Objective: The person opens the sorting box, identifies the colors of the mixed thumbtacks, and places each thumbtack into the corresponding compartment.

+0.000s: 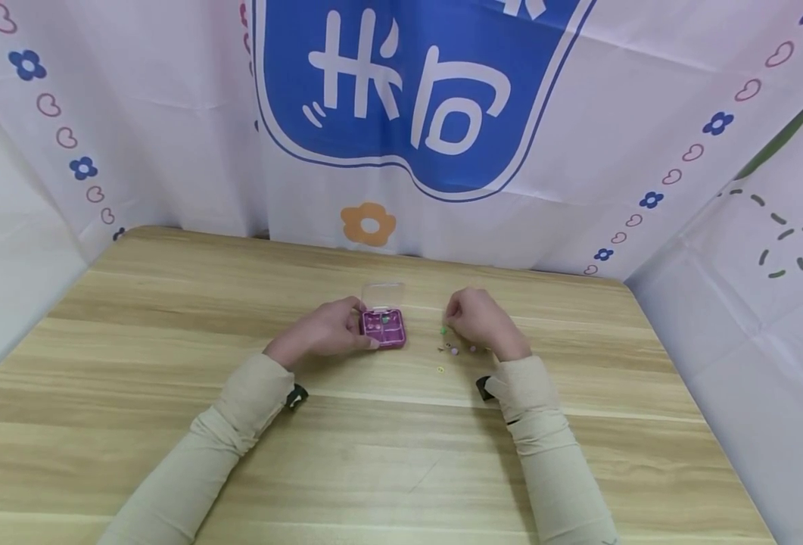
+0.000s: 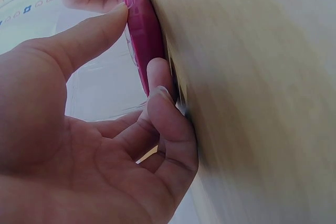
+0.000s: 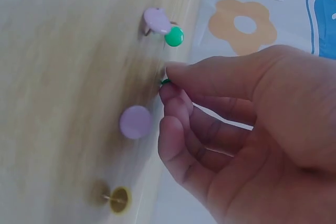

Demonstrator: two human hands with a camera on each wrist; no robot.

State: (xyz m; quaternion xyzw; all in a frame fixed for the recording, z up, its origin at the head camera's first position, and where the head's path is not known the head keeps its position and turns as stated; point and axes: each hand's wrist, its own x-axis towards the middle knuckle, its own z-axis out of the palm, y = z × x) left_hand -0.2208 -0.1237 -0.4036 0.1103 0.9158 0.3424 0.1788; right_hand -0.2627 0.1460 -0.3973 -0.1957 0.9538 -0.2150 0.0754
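A small purple compartment box (image 1: 393, 345) stands on the table with its clear lid (image 1: 384, 293) raised. My left hand (image 1: 331, 327) holds it at the left side, thumb at the near corner and fingers at the far one. Inside, a green thumbtack (image 1: 384, 319) and several pale ones lie in the back compartments. To the right, my right hand (image 1: 480, 314) pinches a green thumbtack (image 3: 165, 82) between thumb and forefinger, mostly hidden by the fingertips. Around it lie loose thumbtacks: a green one (image 3: 174, 36), a yellow one (image 3: 120, 200) and several lilac ones, including one (image 3: 136, 122) below the fingers.
The wooden table (image 1: 374, 469) reaches back to a white printed curtain (image 1: 210, 166) with a blue emblem. A dark band (image 1: 296, 397) sits at the left sleeve and another (image 1: 485, 388) at the right sleeve.
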